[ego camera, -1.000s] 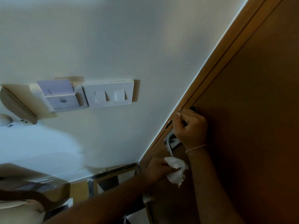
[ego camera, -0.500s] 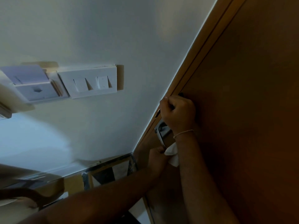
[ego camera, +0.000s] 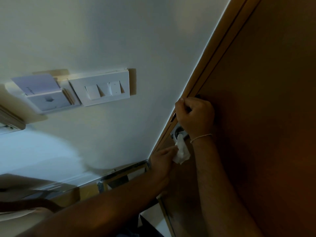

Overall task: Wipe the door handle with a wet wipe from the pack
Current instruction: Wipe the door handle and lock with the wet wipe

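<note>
The brown wooden door (ego camera: 266, 103) fills the right side of the head view. Its metal door handle (ego camera: 178, 132) shows only as a small silver base under my right hand (ego camera: 196, 117), which is clenched around the lever. My left hand (ego camera: 163, 159) sits just below, pinching a crumpled white wet wipe (ego camera: 182, 151) whose upper end touches the handle's base. A thin thread band circles my right wrist. The wipe pack is not in view.
A white switch plate (ego camera: 102, 90) and a key-card holder (ego camera: 46, 96) are fixed to the pale wall (ego camera: 119, 40) left of the door frame (ego camera: 212, 65). Lower left, a mirrored or glossy surface (ego camera: 51, 185) and floor tiles show.
My left hand has brought the wipe up from below until it touches the handle's base. My right hand has kept its grip on the lever. The camera view shifted slightly.
</note>
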